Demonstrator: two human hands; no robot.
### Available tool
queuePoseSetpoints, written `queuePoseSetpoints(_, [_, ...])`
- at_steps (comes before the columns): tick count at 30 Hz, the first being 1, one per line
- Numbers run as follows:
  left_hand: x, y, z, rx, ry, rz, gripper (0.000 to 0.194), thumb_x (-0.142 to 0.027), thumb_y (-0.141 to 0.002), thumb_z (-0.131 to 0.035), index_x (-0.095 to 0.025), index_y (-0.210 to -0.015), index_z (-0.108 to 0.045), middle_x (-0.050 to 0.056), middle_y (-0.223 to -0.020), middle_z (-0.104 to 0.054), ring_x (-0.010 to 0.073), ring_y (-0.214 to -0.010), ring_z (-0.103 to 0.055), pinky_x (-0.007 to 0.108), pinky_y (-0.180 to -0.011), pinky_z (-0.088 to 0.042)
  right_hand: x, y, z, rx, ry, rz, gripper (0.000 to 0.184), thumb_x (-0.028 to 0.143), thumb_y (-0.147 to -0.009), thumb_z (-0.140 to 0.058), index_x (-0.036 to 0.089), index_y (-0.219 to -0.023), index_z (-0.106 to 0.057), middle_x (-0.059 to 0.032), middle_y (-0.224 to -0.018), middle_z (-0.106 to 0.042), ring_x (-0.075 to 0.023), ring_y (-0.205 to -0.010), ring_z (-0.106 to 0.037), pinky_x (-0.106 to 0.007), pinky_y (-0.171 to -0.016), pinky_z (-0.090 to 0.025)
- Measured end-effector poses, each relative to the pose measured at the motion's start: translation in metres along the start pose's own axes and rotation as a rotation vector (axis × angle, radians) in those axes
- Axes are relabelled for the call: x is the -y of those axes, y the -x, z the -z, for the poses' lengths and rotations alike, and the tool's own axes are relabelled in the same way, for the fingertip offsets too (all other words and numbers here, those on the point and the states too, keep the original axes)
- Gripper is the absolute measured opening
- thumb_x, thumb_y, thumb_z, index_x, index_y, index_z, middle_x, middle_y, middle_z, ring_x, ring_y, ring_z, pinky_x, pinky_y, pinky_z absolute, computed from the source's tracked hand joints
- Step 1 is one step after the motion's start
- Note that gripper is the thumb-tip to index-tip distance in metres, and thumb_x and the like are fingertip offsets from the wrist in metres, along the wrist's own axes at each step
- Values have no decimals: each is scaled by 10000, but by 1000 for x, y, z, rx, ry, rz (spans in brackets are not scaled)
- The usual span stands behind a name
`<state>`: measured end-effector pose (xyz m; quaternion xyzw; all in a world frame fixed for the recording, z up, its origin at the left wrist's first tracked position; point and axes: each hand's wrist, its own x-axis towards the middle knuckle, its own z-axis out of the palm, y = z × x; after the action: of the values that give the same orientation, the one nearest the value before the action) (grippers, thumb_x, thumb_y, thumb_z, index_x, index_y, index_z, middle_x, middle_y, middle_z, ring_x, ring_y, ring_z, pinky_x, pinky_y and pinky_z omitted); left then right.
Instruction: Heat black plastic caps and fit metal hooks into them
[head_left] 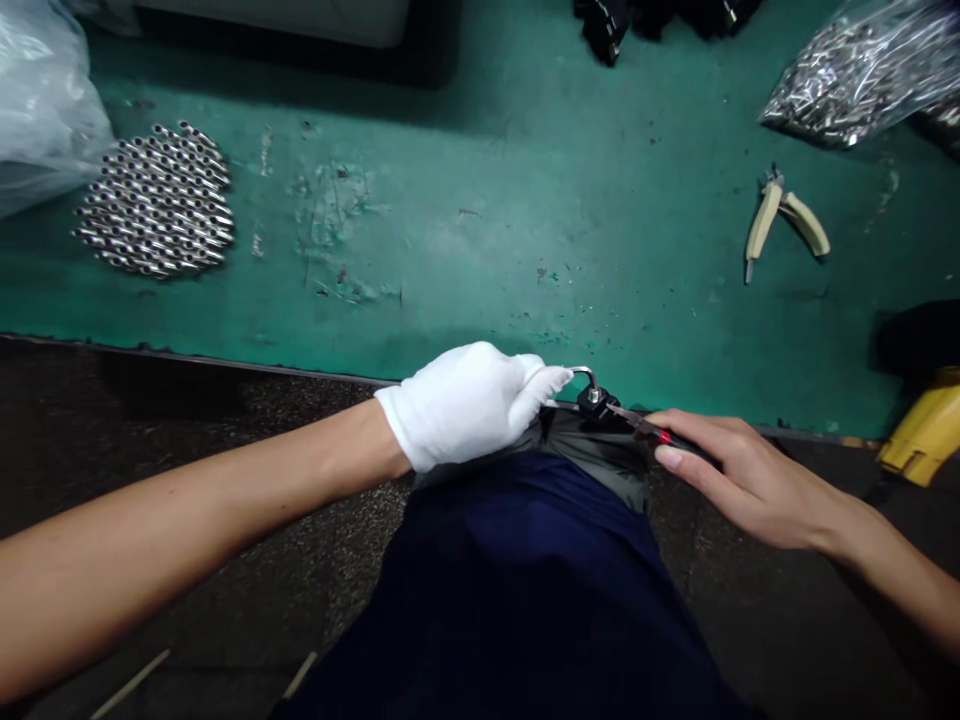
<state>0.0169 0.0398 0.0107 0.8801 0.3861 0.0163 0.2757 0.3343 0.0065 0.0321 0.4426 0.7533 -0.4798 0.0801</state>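
Navy clothing [540, 580] is seen nearest the camera, topped by a grey cloth [626, 470] that is bunched at the front edge of the green table [450, 260]. Just above that cloth, a bent metal rod [589, 374] is pinched between the thumb and fingers of the white-gloved left hand [476, 410], by which its far end is hidden. A small black part [598, 408] is joined to the rod and is held at the table's edge, between the two hands. It is touched or nearly touched by the tip of the red-and-black pliers [667, 438], which are gripped between the thumb and fingers of the bare right hand [739, 475]; whether the pliers' tips are closed cannot be told.

Beyond the hands, scuffed tabletop is left bare. To the right, cream-handled pliers [763, 220] are laid with handles spread, below a clear bag of metal pieces [847, 85]. Near the right edge, a yellow object [922, 425] is cut off by the frame. Black parts [604, 30] are grouped at the top, and a pale grey box [300, 15] is set farther left. At the far left, a stack of metal tubes [157, 205] is placed just beside a cloudy plastic bag [41, 110].
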Motion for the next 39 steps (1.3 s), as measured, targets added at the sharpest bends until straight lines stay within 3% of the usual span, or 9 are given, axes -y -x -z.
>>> queuePoseSetpoints(6, [-10, 10, -7, -52, 75, 13, 350, -276, -1046, -333, -175, -997, -665, -13, -663, -627, 147, -541, -590, 275, -560, -384, 1, 2, -7, -47, -42, 70, 350, 378, -1063, -449, 291, -1397, -510, -67, -1337, -605, -255, -1195, -581, -372, -953, -468])
queuePoseSetpoints(14, [-35, 16, -33, -282, 292, 124, 348, -226, -1047, -349, -169, -891, -655, -18, -665, -613, 133, -558, -577, 271, -567, -376, -7, 5, -33, -96, -432, 10, 283, 383, -1069, -448, 301, -1303, -583, -26, -1173, -639, -192, -953, -633, -304, -814, -480])
queuePoseSetpoints(19, [-41, 19, -48, -438, 350, 150, 344, -181, -1033, -368, -164, -802, -623, -28, -614, -552, 118, -517, -513, 272, -552, -343, -1, 4, -52, -121, -703, -47, 287, 420, -1063, -455, 250, -1228, -618, -32, -997, -624, -162, -822, -553, -272, -681, -414])
queuePoseSetpoints(28, [-44, 12, -61, -554, 406, 240, 349, -215, -1036, -377, -165, -807, -636, -15, -628, -577, 116, -508, -535, 263, -554, -373, 17, -9, -73, -195, -1004, -48, 313, 446, -1061, -414, 215, -1180, -590, -23, -863, -524, -146, -700, -444, -277, -615, -406])
queuePoseSetpoints(33, [-51, 8, -68, -577, 451, 383, 350, -271, -1033, -382, -168, -837, -654, 30, -707, -672, 156, -635, -647, 270, -639, -474, 24, -16, -81, -233, -1140, -42, 311, 437, -1046, -456, 179, -1142, -599, -35, -852, -514, -146, -684, -422, -284, -596, -386])
queuePoseSetpoints(39, [-75, -5, -75, -619, 831, 564, 364, -348, -1035, -316, -199, -855, -595, 62, -783, -675, 174, -689, -635, 313, -674, -523, 44, -35, -95, -334, -1340, 4, 330, 472, -1041, -400, 195, -1122, -560, -28, -808, -484, -153, -660, -398, -280, -556, -387])
